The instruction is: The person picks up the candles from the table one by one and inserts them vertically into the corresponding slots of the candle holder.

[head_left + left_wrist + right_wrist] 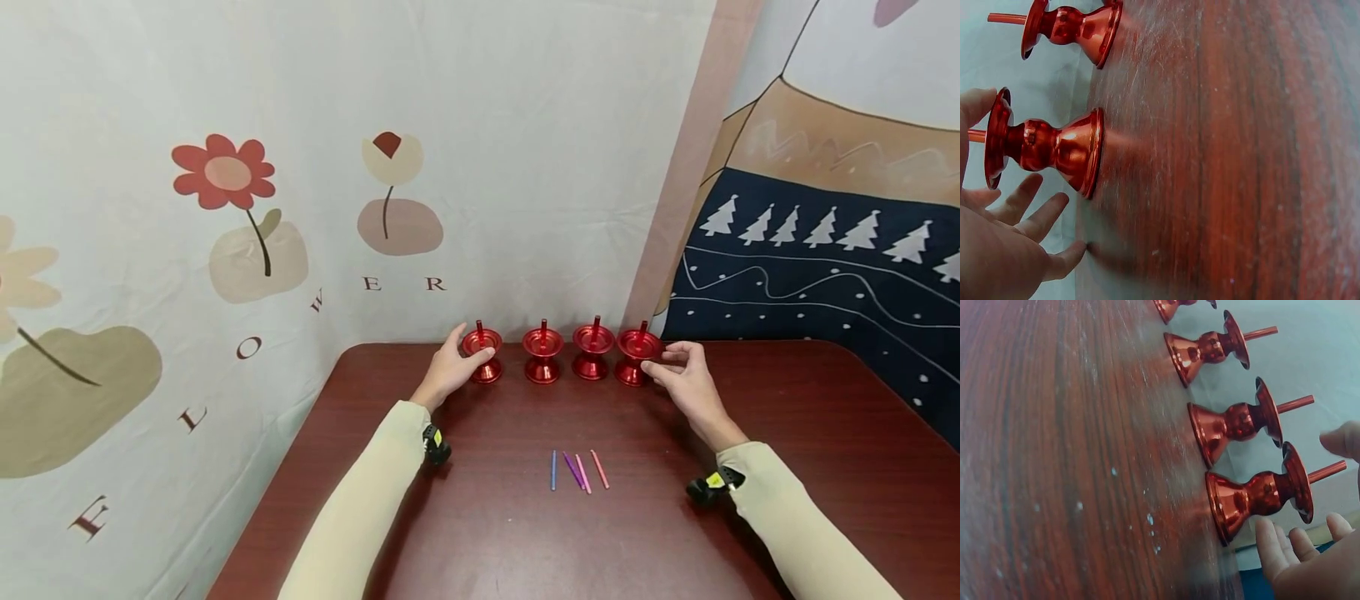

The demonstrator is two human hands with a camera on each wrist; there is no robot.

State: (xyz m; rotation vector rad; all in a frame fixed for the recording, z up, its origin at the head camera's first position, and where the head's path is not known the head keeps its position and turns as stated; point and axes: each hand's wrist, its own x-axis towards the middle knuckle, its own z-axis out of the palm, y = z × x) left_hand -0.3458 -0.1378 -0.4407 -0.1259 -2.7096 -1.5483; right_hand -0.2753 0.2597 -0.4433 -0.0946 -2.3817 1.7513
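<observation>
Several shiny red metal candle holders, each with a flared base, a shallow dish and an upright peg, stand in a row at the table's back edge. At the leftmost candle holder (488,372) is my left hand (450,367); its thumb lies at the dish rim, the other fingers spread beside it. My right hand (688,385) is beside the rightmost candle holder (1266,492), fingers near its stem and thumb apart from the dish in the right wrist view. Between them stand two more, the left-middle holder (542,369) and the right-middle holder (590,367).
Thin coloured sticks like small candles lie mid-table: a blue stick (553,471), a purple stick (573,471), a pink stick (582,473) and a red-orange stick (600,470). A printed cloth (510,167) hangs close behind the brown table (480,525).
</observation>
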